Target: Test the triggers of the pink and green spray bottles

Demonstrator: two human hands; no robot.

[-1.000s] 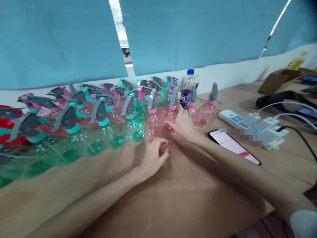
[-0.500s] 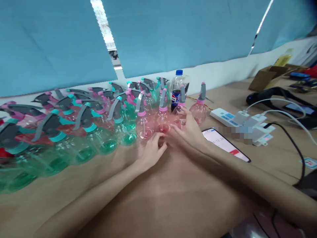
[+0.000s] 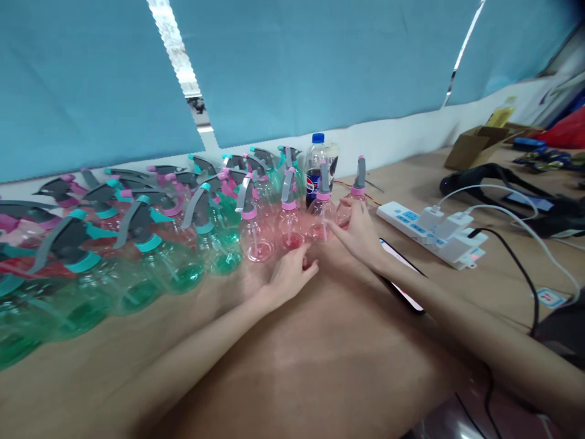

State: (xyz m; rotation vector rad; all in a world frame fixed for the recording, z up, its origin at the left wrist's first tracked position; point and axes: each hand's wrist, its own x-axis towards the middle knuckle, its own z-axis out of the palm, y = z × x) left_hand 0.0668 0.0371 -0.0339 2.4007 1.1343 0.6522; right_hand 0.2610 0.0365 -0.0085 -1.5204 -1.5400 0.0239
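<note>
My right hand (image 3: 360, 231) is raised with thumb and fingers apart. It overlaps the rightmost pink spray bottle (image 3: 359, 194), and its thumb points at a pink spray bottle (image 3: 323, 210) to the left; whether it touches either I cannot tell. My left hand (image 3: 291, 274) rests low over the table, fingers loosely bent, thumb apart, and nothing visible in it. Just beyond it stands another pink spray bottle (image 3: 289, 222), with one more pink bottle (image 3: 255, 235) to its left. All have grey triggers and pink collars, and stand upright.
Green spray bottles (image 3: 173, 259) and more pink ones crowd the left of the table (image 3: 292, 366). A cola bottle (image 3: 314, 167) stands behind. To the right lie a phone (image 3: 406, 283), a power strip (image 3: 420, 228) with plugs and cables, and a cardboard box (image 3: 473, 145).
The camera view has shifted slightly. My right hand has moved right, from before the third pink bottle towards the rightmost one. My left hand has moved slightly right along the front of the bottles.
</note>
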